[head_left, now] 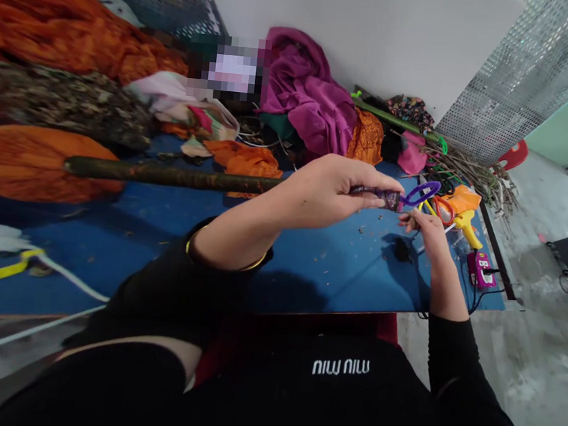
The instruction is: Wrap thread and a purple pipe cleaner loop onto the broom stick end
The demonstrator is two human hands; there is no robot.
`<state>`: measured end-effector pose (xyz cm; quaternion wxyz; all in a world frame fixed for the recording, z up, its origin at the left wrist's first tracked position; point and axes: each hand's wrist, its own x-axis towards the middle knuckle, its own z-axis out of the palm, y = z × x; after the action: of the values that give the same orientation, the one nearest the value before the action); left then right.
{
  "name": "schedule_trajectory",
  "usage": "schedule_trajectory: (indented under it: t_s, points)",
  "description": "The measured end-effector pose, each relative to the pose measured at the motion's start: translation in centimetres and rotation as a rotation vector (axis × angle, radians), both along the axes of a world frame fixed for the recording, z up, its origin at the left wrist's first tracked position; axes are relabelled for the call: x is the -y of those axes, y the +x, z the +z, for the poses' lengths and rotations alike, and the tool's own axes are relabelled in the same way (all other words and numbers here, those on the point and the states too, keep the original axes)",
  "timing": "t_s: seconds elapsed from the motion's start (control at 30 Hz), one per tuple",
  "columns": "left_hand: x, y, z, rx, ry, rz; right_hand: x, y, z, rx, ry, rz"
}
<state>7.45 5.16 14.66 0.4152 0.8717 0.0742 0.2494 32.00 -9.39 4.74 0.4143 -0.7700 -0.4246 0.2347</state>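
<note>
A long dark stick [182, 176] lies level above the blue table, its left end over an orange cloth fan-shaped piece [42, 164]. My left hand [331, 189] is wrapped round the stick's right end, where dark purple wrapping [390, 198] shows at the fingertips. Beyond the wrapping a purple loop [424, 194] sticks out to the right. Just below that loop, the fingers of my right hand [426, 225] are pinched together close to the wrapped end; what they hold is too small to name.
The blue table [308, 275] bears a yellow glue gun [468, 229] and a purple power block [481, 270] at right. Magenta cloth [310, 95], orange cloth [75, 25] and dry twigs [483, 178] lie along the back. A white cord [74, 276] crosses the left front.
</note>
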Motion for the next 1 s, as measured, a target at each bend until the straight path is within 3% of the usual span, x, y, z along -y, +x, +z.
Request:
schedule_trajectory:
  t_s: [0.07,0.17,0.2,0.27,0.33,0.4,0.43,0.5,0.57,0.6,0.67,0.73,0.8,0.9,1.0]
  points:
    - [-0.2,-0.3,0.6,-0.011,-0.007,-0.001,1.0,0.5,0.4,0.355,-0.085,-0.099]
    - [-0.4,-0.4,1.2,0.008,-0.006,-0.008,2.0,0.6,1.2,0.692,-0.144,-0.235]
    - [-0.5,-0.3,1.3,0.021,-0.002,-0.009,2.1,0.2,1.5,0.735,-0.086,-0.262]
    - [-0.6,-0.1,1.2,0.041,0.011,-0.005,1.8,-1.3,2.1,0.609,0.178,-0.205]
    - [-0.7,0.1,1.0,0.052,0.032,0.005,1.1,-3.8,2.7,0.309,0.452,0.021]
    - [-0.7,0.3,0.7,0.058,0.054,0.018,0.6,-6.7,3.2,0.052,0.546,0.266]
    - [-0.7,0.4,0.6,0.058,0.063,0.025,0.6,-8.0,3.4,0.025,0.542,0.312]
    - [-0.7,0.5,0.5,0.055,0.077,0.034,1.0,-9.9,3.6,0.19,0.646,0.176]
    - [-0.7,0.7,0.5,0.045,0.088,0.03,1.5,-10.8,3.6,0.479,0.85,-0.025]
    - [-0.8,0.7,0.4,0.038,0.094,0.026,1.7,-11.0,3.6,0.599,0.942,-0.063]
    - [-0.8,0.8,0.3,0.025,0.109,0.02,1.7,-11.0,3.5,0.665,1.018,0.024]
    - [-0.9,1.0,0.1,0.007,0.128,0.022,1.0,-11.2,3.8,0.476,1.034,0.21]
    - [-0.8,1.0,-0.1,-0.022,0.166,0.046,0.1,-11.7,4.3,0.161,1.098,0.304]
    - [-0.6,1.2,-0.4,-0.103,0.252,0.121,-0.8,-12.6,5.4,-0.197,1.179,0.224]
    - [-0.2,1.3,-0.4,-0.181,0.281,0.154,-0.3,-13.3,6.2,-0.362,1.083,0.056]
